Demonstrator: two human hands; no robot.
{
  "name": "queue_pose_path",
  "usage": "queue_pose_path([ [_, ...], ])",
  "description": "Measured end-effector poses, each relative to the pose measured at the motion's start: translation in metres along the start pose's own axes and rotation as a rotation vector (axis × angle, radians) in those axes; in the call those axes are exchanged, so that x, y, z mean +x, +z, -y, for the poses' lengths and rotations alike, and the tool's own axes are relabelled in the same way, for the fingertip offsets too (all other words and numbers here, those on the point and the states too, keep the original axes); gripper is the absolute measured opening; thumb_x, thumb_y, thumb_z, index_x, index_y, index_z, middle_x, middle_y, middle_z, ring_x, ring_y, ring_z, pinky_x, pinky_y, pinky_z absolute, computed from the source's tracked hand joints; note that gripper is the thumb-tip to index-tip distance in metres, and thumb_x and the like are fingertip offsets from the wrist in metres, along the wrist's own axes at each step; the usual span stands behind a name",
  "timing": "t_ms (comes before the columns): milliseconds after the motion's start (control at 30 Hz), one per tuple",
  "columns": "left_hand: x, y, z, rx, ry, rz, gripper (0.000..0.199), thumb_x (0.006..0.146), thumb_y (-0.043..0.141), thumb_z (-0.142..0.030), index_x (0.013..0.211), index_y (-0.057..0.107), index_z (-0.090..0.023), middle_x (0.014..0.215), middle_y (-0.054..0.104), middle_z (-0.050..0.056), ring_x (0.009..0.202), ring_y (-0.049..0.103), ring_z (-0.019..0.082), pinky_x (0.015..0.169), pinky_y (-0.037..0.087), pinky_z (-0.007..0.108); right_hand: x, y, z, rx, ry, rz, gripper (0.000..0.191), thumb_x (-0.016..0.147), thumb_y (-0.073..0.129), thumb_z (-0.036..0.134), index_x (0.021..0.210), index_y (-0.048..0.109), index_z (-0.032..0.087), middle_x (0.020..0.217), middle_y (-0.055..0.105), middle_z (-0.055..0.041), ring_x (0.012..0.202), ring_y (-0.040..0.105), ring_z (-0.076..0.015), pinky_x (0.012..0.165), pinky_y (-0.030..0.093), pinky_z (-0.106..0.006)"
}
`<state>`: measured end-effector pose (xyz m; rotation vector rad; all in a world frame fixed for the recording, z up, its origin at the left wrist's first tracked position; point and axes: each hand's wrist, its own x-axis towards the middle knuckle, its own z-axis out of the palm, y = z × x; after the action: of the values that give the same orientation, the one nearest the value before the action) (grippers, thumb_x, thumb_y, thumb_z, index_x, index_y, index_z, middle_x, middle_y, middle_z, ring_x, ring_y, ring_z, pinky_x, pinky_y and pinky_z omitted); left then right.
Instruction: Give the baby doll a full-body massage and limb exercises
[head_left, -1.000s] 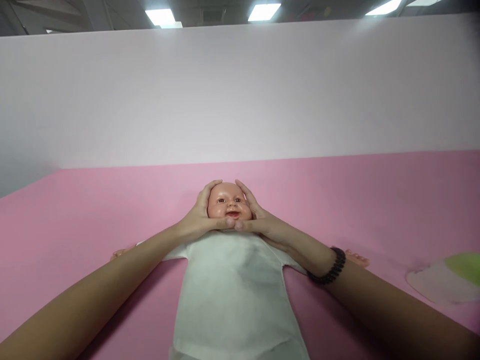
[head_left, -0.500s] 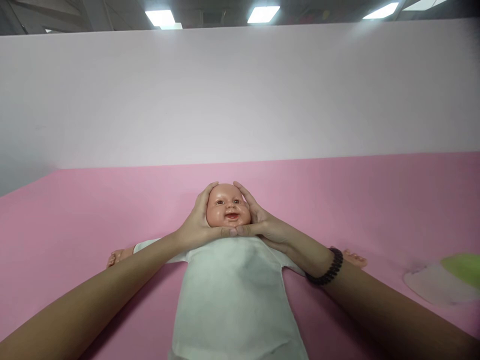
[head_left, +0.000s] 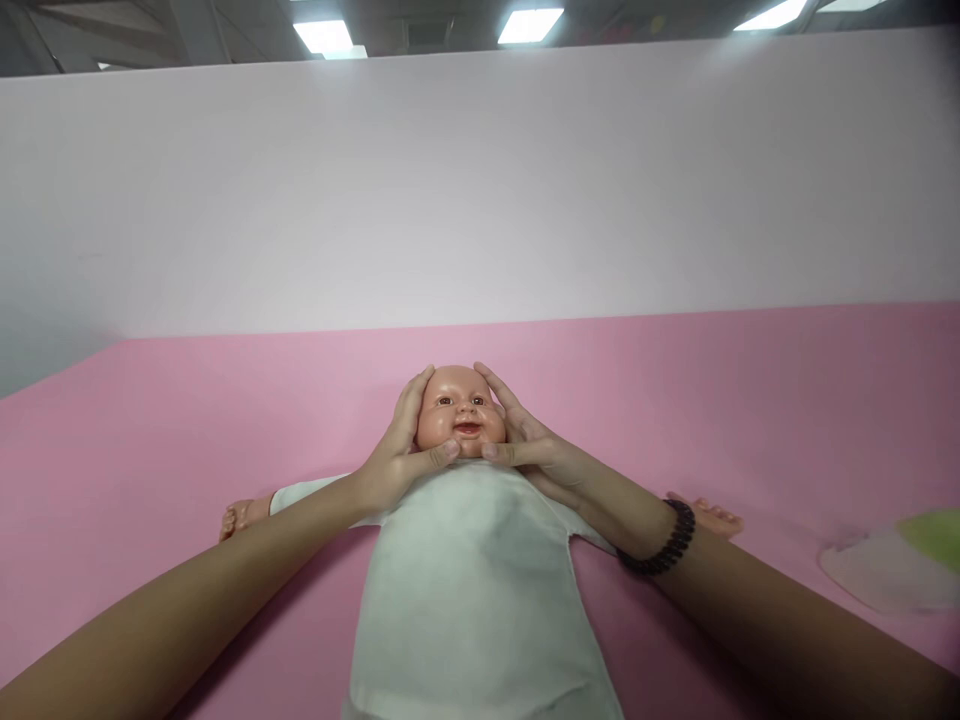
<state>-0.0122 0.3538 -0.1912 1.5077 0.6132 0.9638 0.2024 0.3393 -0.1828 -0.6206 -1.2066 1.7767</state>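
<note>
Left hand (head_left: 394,450) and right hand (head_left: 532,450) cup doll's head (head_left: 460,415), pink surface (head_left: 712,400) beyond

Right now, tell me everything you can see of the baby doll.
The baby doll lies face up on a pink surface, its head glossy and plastic-looking. A white cloth garment covers its body, and small bare hands show at both sides. The person's left hand and right hand cup its head, thumbs along its jaw.

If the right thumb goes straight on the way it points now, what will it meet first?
Probably the left thumb, facing it under the doll's chin; depth is unclear, so the chin could come first.
</note>
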Motion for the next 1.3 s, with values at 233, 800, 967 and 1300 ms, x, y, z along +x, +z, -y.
queue_pose_path([
  [233,0.001,-0.002,-0.001,0.263,0.054,-0.078,0.11,0.08,0.083,-0.042,0.164,0.012,-0.036,0.17,0.016,0.01,0.154,0.023,0.04,0.125,0.028,0.061,0.003,0.0,-0.005,-0.039,-0.028,-0.025,0.129,0.068,0.093,0.019,0.161,0.009,0.051,0.169,0.022,-0.0059,0.138,0.054,-0.0286,0.114,0.048,-0.049],
  [800,0.004,-0.009,0.005,0.245,0.118,-0.026,0.094,0.086,0.071,-0.033,0.163,0.017,-0.038,0.171,0.015,0.005,0.156,0.019,0.037,0.126,0.023,0.06,0.002,0.01,0.001,0.053,-0.01,-0.114,0.116,0.071,0.081,0.01,0.161,0.019,0.047,0.168,0.023,-0.0025,0.142,0.05,-0.0276,0.117,0.046,-0.046],
  [967,0.002,-0.002,0.001,0.204,0.056,-0.069,0.101,0.084,0.079,-0.039,0.162,0.016,-0.039,0.169,0.018,0.008,0.153,0.026,0.038,0.123,0.032,0.06,-0.003,0.012,0.004,-0.016,-0.005,-0.1,0.119,0.07,0.084,0.014,0.161,0.016,0.049,0.169,0.02,-0.0016,0.141,0.051,-0.0282,0.115,0.048,-0.046],
  [1300,0.003,-0.001,-0.001,0.214,0.05,-0.073,0.1,0.084,0.078,-0.04,0.163,0.016,-0.039,0.169,0.017,0.008,0.153,0.026,0.038,0.123,0.032,0.06,-0.004,0.014,0.005,-0.027,-0.011,-0.109,0.116,0.071,0.081,0.011,0.161,0.019,0.049,0.171,0.013,0.0001,0.142,0.049,-0.0278,0.112,0.051,-0.043],
])
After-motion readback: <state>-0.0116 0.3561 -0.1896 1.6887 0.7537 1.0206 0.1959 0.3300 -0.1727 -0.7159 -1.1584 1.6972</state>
